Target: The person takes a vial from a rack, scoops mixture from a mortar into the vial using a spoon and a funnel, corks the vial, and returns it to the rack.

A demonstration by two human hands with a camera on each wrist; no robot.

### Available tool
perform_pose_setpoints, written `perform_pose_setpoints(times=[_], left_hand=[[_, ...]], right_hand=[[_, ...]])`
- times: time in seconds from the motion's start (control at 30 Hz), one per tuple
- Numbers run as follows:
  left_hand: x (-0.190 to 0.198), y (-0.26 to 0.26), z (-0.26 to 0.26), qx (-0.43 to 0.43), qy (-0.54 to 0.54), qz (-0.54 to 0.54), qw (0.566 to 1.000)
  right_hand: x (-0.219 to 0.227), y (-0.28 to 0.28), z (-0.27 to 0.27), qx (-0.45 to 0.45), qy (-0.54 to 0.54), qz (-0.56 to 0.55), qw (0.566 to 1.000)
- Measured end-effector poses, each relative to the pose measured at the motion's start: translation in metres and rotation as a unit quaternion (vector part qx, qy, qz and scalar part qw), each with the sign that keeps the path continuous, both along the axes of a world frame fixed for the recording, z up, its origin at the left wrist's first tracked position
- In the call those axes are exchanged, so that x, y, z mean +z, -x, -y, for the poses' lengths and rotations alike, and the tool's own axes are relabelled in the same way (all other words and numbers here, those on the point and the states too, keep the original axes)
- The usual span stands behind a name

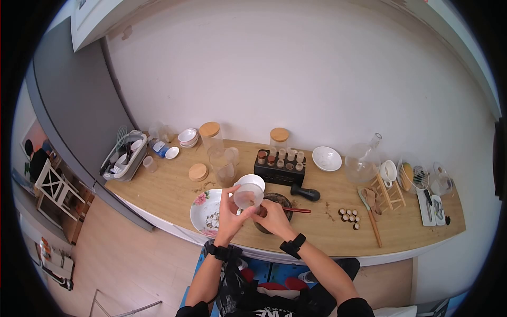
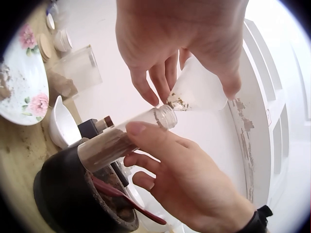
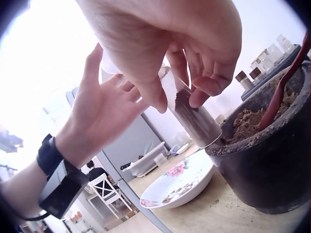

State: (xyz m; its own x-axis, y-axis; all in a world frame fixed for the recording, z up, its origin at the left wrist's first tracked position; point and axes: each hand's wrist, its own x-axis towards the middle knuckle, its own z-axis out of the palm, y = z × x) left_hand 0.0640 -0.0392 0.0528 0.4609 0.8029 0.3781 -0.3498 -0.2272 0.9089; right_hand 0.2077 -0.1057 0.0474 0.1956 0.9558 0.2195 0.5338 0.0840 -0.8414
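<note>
My left hand (image 1: 228,217) holds a translucent funnel (image 2: 201,87) by its cone, with brown crumbs caught near its narrow end. A glass vial (image 2: 109,143) with brown powder inside is pinched in my right hand (image 1: 275,217). Its mouth tilts up right at the funnel's narrow end in the left wrist view. Below the hands stands a black mortar (image 3: 257,170) containing brown powder, and a dark red spoon (image 3: 279,99) leans in it. To its left sits a flowered plate (image 1: 196,215) with dark bits on it. A small white bowl (image 2: 63,124) stands behind the mortar.
Behind the mortar, a black rack (image 1: 272,173) holds several vials. A black-handled pestle (image 1: 306,193) lies beside it. Small caps (image 1: 348,215), a wooden-handled brush (image 1: 375,227) and a round glass flask (image 1: 362,164) are to the right. Glass jars (image 1: 211,141) line the back.
</note>
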Motion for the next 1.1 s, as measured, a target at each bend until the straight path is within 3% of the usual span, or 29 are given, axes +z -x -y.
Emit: perform_pose_setpoints(times=[0.23,0.3,0.33,0.37,0.43,0.57,0.63,0.7,0.8,0.87,0.97,1.1], left_hand=[[-0.029,0.028,-0.029,0.14,0.085,0.027,0.986],[-0.063,0.048,-0.047,0.236,0.041,-0.252,0.938],[-0.069,0.054,-0.047,0.275,0.014,-0.314,0.909],[-0.075,0.061,-0.049,0.276,0.015,-0.314,0.908],[-0.08,0.072,-0.048,0.282,-0.041,-0.431,0.856],[-0.095,0.076,-0.049,0.26,0.019,-0.43,0.865],[-0.103,0.077,-0.052,0.26,-0.009,-0.456,0.851],[-0.097,0.075,-0.047,0.257,0.016,-0.446,0.857],[-0.094,0.075,-0.044,0.258,0.026,-0.434,0.863],[-0.104,0.076,-0.046,0.263,0.013,-0.43,0.863],[-0.111,0.079,-0.051,0.267,-0.008,-0.446,0.854],[-0.11,0.08,-0.046,0.266,-0.02,-0.437,0.859]], right_hand=[[-0.005,-0.018,-0.005,-0.021,-0.002,-0.046,0.999],[0.0,-0.027,-0.005,-0.024,0.01,-0.023,0.999],[-0.001,-0.031,-0.008,-0.027,0.015,-0.034,0.999],[-0.002,-0.035,-0.012,-0.03,0.02,-0.045,0.998],[-0.002,-0.042,-0.02,-0.031,0.05,-0.055,0.997],[0.007,-0.048,-0.037,-0.047,-0.001,-0.095,0.994],[0.017,-0.048,-0.04,-0.079,-0.041,-0.008,0.996],[0.023,-0.045,-0.045,-0.077,-0.058,-0.02,0.995],[0.016,-0.042,-0.049,-0.061,-0.047,-0.002,0.997],[0.001,-0.038,-0.05,-0.009,-0.113,0.085,0.99],[-0.001,-0.038,-0.049,-0.012,-0.061,0.006,0.998],[0.003,-0.037,-0.046,-0.009,-0.058,0.051,0.997]])
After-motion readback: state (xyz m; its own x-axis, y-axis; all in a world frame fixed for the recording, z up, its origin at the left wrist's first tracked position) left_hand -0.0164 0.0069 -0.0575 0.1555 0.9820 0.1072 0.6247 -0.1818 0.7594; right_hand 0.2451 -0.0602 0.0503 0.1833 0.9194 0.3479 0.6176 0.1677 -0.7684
